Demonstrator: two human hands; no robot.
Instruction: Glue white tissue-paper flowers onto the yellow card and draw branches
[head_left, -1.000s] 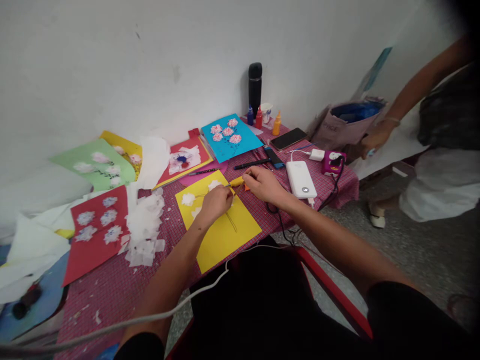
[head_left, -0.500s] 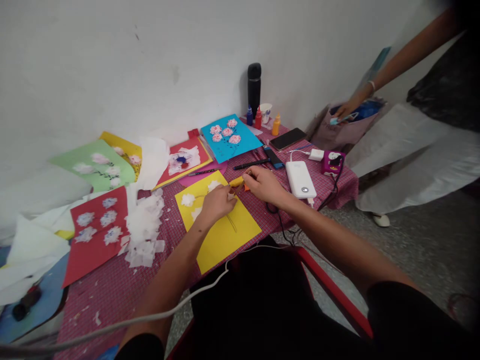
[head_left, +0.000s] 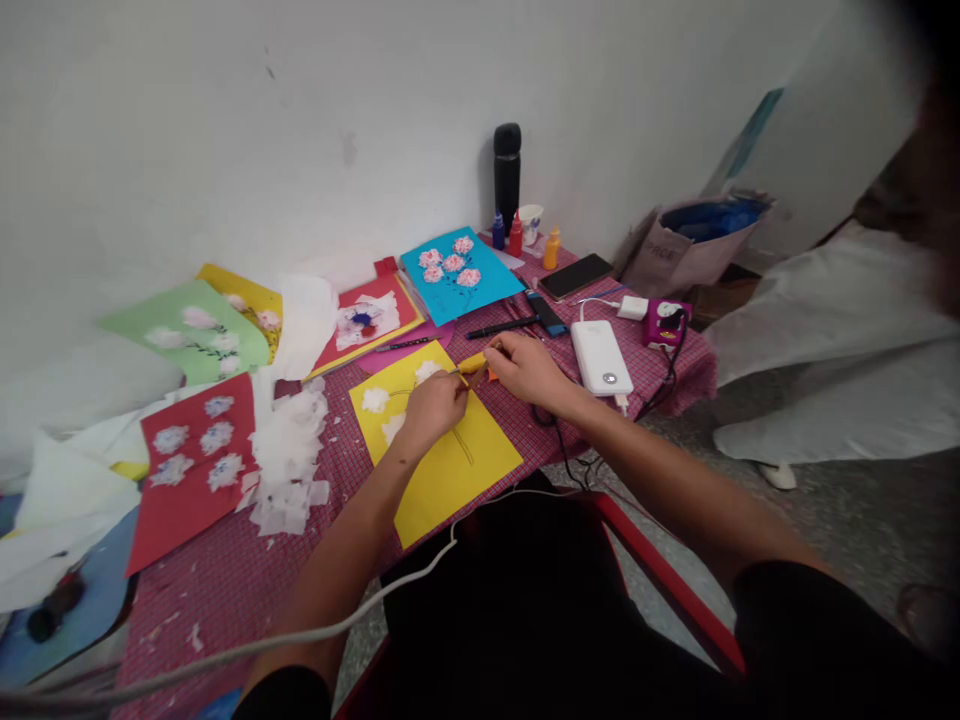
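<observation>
Above the right edge of a yellow sheet of paper (head_left: 457, 470), my right hand (head_left: 529, 372) is closed on a small yellow tube (head_left: 472, 364). The tube points left, its tip close to the fingers of my left hand (head_left: 436, 405). Those fingers are curled together, and what they hold is hidden. White tissue-paper flowers (head_left: 375, 399) and thin drawn stems (head_left: 463, 447) show on the sheet; my left hand covers part of them. A small orange piece (head_left: 493, 375) sits just under my right hand.
Left of the sheet lie tissue-paper pieces (head_left: 289, 455) and a red flower card (head_left: 196, 450). Behind are a blue flower card (head_left: 461, 275), paint bottles (head_left: 516, 235) and a black flask (head_left: 507, 175). A white power bank (head_left: 601, 358) lies right; another person's trousers (head_left: 825, 350) show beyond.
My left hand has turned slightly, its fingers more tucked in beside the tube's tip. My right hand has hardly moved. The other person's arm has left the bag at the right.
</observation>
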